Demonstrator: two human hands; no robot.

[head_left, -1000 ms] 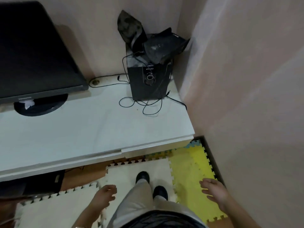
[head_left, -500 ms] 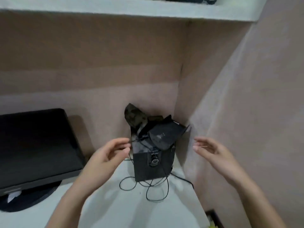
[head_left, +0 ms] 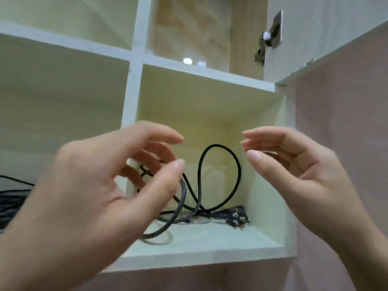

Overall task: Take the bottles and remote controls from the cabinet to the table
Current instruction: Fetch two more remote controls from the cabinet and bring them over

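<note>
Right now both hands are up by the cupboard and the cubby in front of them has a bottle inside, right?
Not quite. Both the left hand and right hand are raised, but the head view shows the cubby holds a black cable, not a bottle.

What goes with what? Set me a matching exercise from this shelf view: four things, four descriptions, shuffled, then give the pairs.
Things:
1. left hand
2. right hand
3. black cable
4. metal hinge

Descriptions:
A. looped on the floor of the lower right compartment
B. fixed on the upper right cabinet panel
C. open and empty, raised near the pink wall
D. open, fingers curled in front of the cabinet divider

Pairs: 1-D, 2-C, 3-A, 4-B
</note>
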